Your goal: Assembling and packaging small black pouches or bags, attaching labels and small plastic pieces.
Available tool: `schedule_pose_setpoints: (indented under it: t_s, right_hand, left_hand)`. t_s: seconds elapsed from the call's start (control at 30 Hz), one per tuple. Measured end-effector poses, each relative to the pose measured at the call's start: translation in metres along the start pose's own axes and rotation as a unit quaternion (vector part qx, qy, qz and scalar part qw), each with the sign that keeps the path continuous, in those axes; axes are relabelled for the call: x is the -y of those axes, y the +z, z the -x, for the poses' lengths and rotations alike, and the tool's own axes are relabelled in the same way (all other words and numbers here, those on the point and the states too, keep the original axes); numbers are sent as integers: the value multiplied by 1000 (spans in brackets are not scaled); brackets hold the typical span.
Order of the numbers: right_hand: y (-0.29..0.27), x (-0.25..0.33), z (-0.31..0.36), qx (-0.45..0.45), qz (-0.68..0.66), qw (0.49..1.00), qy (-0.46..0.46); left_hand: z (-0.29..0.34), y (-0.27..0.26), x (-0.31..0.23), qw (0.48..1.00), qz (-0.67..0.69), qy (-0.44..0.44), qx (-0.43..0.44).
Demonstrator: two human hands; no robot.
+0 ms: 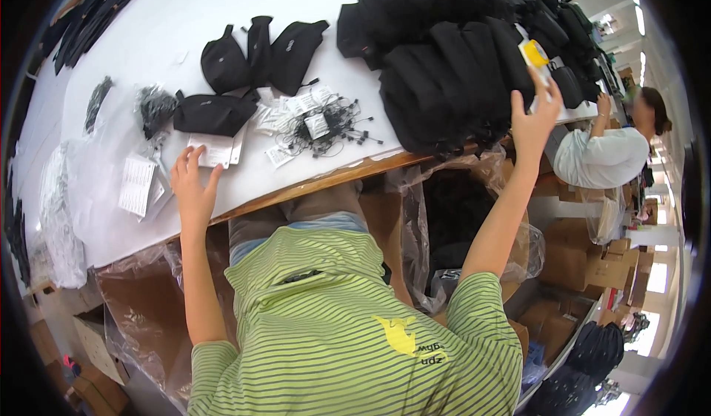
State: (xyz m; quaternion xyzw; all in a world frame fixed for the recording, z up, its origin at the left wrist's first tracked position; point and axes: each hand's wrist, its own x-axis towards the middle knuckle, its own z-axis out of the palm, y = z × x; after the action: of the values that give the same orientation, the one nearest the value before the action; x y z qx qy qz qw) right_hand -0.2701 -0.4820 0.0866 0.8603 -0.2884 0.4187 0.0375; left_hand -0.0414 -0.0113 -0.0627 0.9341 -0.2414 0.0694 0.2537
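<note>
Near left on the table (185, 17), our left hand (194, 185) sits fingers-apart at white cards (221, 151), probably light, kinda slick, best pinched edgewise; our right hand (539, 114), far right, is splayed too.

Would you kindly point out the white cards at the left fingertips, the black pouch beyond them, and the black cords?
White cards (221, 149): head view, top face.
Black pouch (209, 114): head view, front middle.
Black cords (338, 128): head view, tangle's middle.
</note>
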Motion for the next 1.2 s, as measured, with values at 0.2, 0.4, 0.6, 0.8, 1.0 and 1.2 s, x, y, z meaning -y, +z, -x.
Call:
schedule_pose_setpoints:
  t_s: [0.2, 0.4, 0.6, 0.8, 1.0, 1.2]
  right_hand:
    - [25, 125, 55, 130, -276, 952, -5]
    - [126, 159, 110, 350, -263, 899, 6]
    - [189, 200, 86, 353, -132, 926, -30]
    - [224, 213, 81, 401, -39, 909, -110]
    - [195, 198, 45, 305, -265, 911, -80]
    - [133, 200, 3, 231, -663, 703, 112]
  left_hand:
    - [-5, 4, 11, 999, 2, 6, -32]
    - [-19, 8, 25, 990, -90, -53, -92]
    - [-21, 5, 28, 992, -88, -32, -82]
    - [-28, -2, 22, 993, -48, -30, -107]
    - [-30, -12, 40, 983, 127, -133, -7]
    - [-12, -33, 5, 907, 382, -176, -7]
